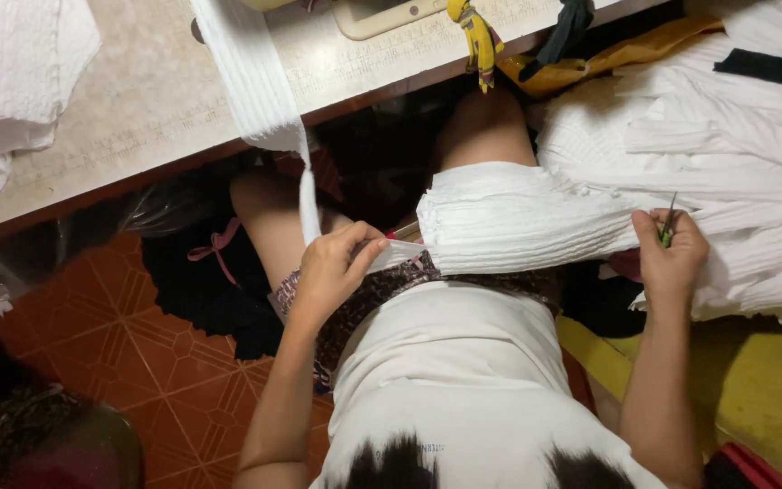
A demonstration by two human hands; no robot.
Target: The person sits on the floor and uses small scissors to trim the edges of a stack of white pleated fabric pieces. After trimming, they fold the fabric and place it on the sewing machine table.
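My left hand pinches the end of a white ribbed fabric strip that hangs down from the sewing table to my lap. A folded piece of white ribbed fabric lies across my right thigh. My right hand grips its right end together with small green-handled snips, blades pointing up.
A big heap of white ribbed fabric lies on the right over a yellow surface. More white cloth sits on the table's left corner. A yellow cloth tie hangs off the table edge. Below is orange tiled floor with black cloth.
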